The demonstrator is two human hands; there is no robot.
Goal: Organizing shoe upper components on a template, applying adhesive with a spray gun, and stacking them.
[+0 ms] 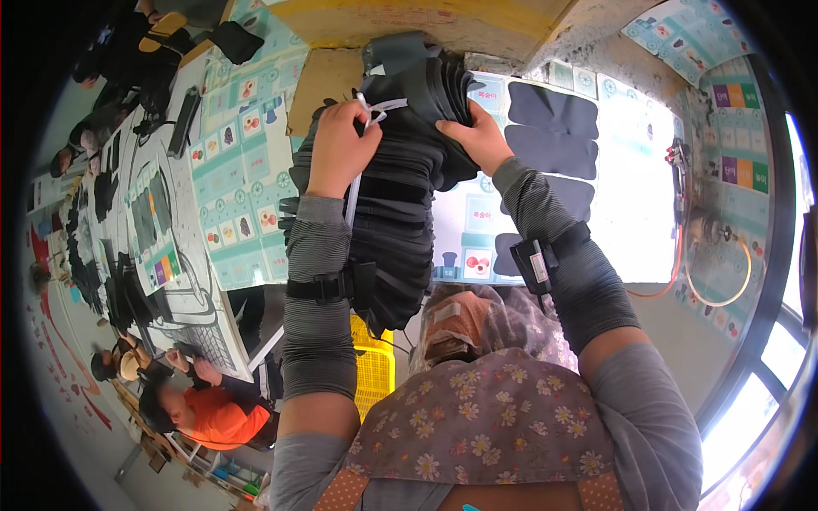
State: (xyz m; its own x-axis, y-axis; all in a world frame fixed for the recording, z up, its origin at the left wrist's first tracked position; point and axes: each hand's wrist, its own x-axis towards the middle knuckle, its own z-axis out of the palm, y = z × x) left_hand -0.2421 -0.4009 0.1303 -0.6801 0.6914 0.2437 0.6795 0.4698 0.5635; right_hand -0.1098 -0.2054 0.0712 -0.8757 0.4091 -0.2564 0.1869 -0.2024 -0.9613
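A long pile of thin black sheet pieces (388,196), stacked on edge like leaves, runs from the back of the table over its near edge. At the pile's left side, my left hand (342,149) is closed, pinching a white strap (388,106) whose ends stick out above the fingers. A length of it hangs down past the left wrist. My right hand (481,139) grips the right edge of a bunch of the black pieces at the far end, thumb on top. Its other fingers are partly hidden under the pieces.
Several flat black pieces (552,111) lie in a column on the patterned table to the right. A cardboard box (426,21) stands behind the pile. Below the table edge is a yellow plastic crate (373,379). A coiled hose (750,264) hangs at right. People work at left, one in orange (226,417).
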